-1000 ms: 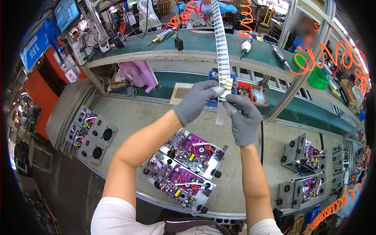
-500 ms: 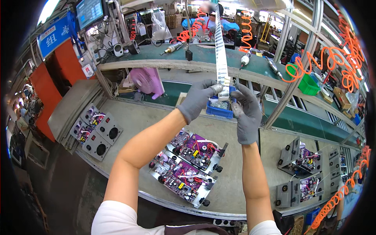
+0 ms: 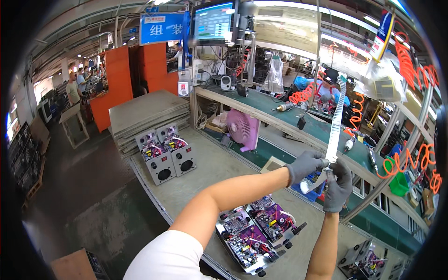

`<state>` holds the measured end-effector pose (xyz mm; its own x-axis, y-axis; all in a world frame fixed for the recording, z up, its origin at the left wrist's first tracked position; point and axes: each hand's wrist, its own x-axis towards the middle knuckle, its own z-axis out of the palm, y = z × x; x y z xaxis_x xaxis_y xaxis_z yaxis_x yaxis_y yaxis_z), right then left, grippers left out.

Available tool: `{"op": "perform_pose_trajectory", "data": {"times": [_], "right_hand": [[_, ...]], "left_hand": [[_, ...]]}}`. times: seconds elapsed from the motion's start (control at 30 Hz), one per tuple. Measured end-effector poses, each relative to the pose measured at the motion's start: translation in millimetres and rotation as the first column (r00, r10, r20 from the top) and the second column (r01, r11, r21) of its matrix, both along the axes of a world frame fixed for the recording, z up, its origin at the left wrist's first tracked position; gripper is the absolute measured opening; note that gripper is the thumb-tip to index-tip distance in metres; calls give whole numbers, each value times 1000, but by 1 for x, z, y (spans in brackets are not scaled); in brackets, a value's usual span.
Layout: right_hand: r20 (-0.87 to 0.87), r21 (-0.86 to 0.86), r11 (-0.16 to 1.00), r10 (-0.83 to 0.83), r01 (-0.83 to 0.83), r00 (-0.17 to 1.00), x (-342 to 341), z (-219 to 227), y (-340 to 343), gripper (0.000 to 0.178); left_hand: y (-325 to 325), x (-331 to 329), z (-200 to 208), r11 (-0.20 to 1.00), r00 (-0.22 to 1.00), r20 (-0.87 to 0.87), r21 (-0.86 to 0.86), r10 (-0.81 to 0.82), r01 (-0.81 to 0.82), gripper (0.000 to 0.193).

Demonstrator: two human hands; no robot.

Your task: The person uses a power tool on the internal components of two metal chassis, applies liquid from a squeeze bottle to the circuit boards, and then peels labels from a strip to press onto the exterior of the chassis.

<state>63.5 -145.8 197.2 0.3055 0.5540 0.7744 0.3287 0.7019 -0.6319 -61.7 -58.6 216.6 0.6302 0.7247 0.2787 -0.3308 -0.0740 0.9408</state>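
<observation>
A long white strip of printed labels [image 3: 335, 128] runs down from above the far bench to my hands. My left hand [image 3: 305, 167], in a grey glove, pinches it from the left. Also gloved in grey, my right hand [image 3: 338, 186] closes on the strip from the right, its fingers near the left fingertips. A loose, curled end of the strip [image 3: 308, 186] hangs below the hands, over a blue bin [image 3: 318, 190] that they partly hide. Nearer to me, two open units with purple circuit boards [image 3: 254, 240] lie on the table under my left forearm.
Two grey-panelled units [image 3: 170, 161] stand at the table's left, before stacked flat boards [image 3: 151, 114]. A pink fan [image 3: 241, 128] sits below the far bench [image 3: 289, 114]. Orange coiled hoses [image 3: 410, 161] and a green bin [image 3: 398, 179] are at right. Another person [image 3: 326, 88] is across the bench.
The view has swung left, bringing the stacked boards and screen further in. My hands stay on the label strip, and a longer, curled end now hangs below them.
</observation>
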Motion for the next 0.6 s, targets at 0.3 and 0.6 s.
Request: {"op": "perform_pose_trajectory", "data": {"times": [0.3,0.6], "right_hand": [[-89,33,999,-20,23,996,-12,-2,22,38],[-1,20,998,-59,59,998,-27,-9,22,32]], "left_hand": [[21,-4,1,998,1000,2,63,27,-27,18],[33,-11,-14,997,999,8,-76,31,-30,12]]}}
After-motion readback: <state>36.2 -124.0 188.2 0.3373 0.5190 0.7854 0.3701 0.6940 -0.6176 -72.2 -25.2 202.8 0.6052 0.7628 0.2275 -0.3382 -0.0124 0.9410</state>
